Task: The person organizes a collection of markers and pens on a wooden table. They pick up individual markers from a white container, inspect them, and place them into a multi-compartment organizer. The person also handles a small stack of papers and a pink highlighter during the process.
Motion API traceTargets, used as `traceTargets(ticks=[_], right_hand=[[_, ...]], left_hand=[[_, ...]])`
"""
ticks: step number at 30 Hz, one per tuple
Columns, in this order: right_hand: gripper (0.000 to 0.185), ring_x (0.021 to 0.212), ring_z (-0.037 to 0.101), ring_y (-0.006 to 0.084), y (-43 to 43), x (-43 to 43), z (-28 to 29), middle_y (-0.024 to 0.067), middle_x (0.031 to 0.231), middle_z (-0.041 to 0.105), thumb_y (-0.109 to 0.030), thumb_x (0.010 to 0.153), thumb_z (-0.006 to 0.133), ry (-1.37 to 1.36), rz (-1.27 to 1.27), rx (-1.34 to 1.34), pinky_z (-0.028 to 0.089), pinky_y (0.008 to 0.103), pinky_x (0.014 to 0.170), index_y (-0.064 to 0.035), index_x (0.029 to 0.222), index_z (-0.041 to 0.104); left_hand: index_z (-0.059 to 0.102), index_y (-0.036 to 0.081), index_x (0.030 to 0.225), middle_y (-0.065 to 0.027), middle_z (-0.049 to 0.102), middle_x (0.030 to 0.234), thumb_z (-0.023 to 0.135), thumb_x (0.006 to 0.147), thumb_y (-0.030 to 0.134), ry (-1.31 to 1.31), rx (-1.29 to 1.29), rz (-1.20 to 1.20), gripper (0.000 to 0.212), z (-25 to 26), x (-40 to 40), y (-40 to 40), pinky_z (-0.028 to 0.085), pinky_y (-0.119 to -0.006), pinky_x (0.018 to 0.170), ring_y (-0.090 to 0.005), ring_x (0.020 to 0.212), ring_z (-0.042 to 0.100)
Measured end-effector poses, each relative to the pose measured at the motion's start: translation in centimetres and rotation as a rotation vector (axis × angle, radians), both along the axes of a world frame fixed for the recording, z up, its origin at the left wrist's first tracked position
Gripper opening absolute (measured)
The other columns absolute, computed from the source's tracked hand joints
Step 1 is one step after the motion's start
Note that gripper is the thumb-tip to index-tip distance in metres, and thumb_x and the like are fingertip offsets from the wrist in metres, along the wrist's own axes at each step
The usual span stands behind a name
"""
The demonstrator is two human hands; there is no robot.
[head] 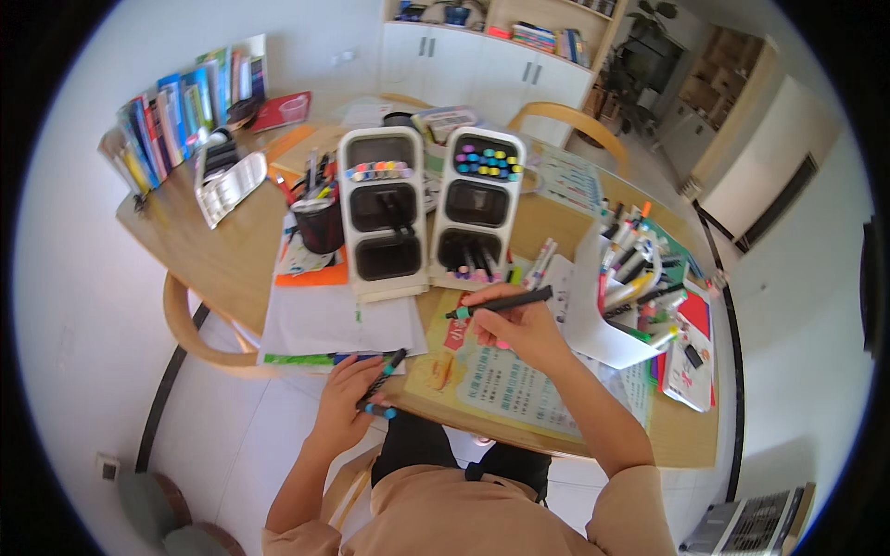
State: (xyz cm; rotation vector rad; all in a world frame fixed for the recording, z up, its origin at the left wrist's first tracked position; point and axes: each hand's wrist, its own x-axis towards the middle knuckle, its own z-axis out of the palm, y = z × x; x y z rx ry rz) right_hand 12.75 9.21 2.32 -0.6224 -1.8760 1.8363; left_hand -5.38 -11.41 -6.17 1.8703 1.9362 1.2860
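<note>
My right hand holds a black marker pen with a green band, above a yellow printed sheet. Under its fingers shows a bit of pink. My left hand holds a dark marker and another marker with a blue cap at the table's front edge, beside white paper bearing a small green mark. Beyond the hands stand two white three-compartment marker holders. The left holder has pale and orange-toned markers at its top and dark ones in the middle; the right holder has blue, green, yellow and purple ones on top, pink-ended ones below.
At the right a white bin is crowded with pens, a flat white case next to it. A black mesh pen cup stands left of the holders. A row of books lines the table's far left. A chair stands at the left.
</note>
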Motion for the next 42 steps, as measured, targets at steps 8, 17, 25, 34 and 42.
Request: traceTargets(ticks=[8, 17, 25, 34, 42], right_hand=[[0.034, 0.080, 0.059, 0.0220, 0.3, 8.5, -1.7, 0.0077, 0.083, 0.057, -0.004, 0.071, 0.061, -0.725, -0.288, 1.489, 0.050, 0.0319, 0.063, -0.0022, 0.104, 0.060], [0.037, 0.080, 0.055, 0.0191, -0.6, 6.4, -1.9, 0.0043, 0.083, 0.056, -0.009, 0.072, 0.058, -0.796, -0.163, 1.670, 0.045, 0.0284, 0.067, -0.0014, 0.108, 0.057], [0.036, 0.088, 0.055, 0.0169, -3.6, -8.9, -3.1, 0.0027, 0.090, 0.058, -0.015, 0.075, 0.057, 0.043, 0.185, 1.854, 0.043, 0.0276, 0.070, -0.0040, 0.110, 0.058], [0.028, 0.089, 0.054, 0.0161, -3.7, -15.8, -4.5, -0.0001, 0.088, 0.059, -0.015, 0.076, 0.057, -0.063, 0.203, 1.903, 0.039, 0.0281, 0.071, -0.0112, 0.103, 0.063], [0.024, 0.077, 0.059, 0.0196, -1.2, -6.6, 9.1, 0.0006, 0.090, 0.060, -0.015, 0.072, 0.061, -0.199, 0.266, 1.808, 0.047, 0.0328, 0.070, -0.0117, 0.096, 0.062]], left_hand=[[0.054, 0.001, 0.087, -0.0090, 0.061, 0.075, 0.050, 0.090, 0.008, -0.551, -0.050, -0.171, 0.009, 0.1, 3.1, 1.1, 0.046, -0.028, 0.061, -0.0183, 0.064, 0.055], [0.049, 0.003, 0.085, -0.0010, 0.051, 0.064, 0.046, 0.093, 0.008, -0.861, -0.104, -0.235, 0.010, 1.9, 5.0, 2.4, 0.036, -0.021, 0.050, -0.0071, 0.054, 0.044], [0.050, 0.001, 0.076, -0.0042, 0.049, 0.060, 0.050, 0.090, 0.013, -0.769, 0.178, -0.347, 0.018, 3.1, 4.0, -0.8, 0.034, -0.024, 0.047, -0.0114, 0.051, 0.043], [0.046, 0.004, 0.082, -0.0033, 0.044, 0.057, 0.049, 0.094, 0.021, -0.785, 0.256, -0.083, 0.021, 2.2, 0.8, -4.3, 0.029, -0.024, 0.044, -0.0091, 0.047, 0.038], [0.042, 0.009, 0.072, 0.0010, 0.036, 0.051, 0.052, 0.094, 0.032, -0.841, 0.339, -0.162, 0.034, 2.2, 0.5, -0.1, 0.022, -0.025, 0.044, -0.0091, 0.045, 0.031]])
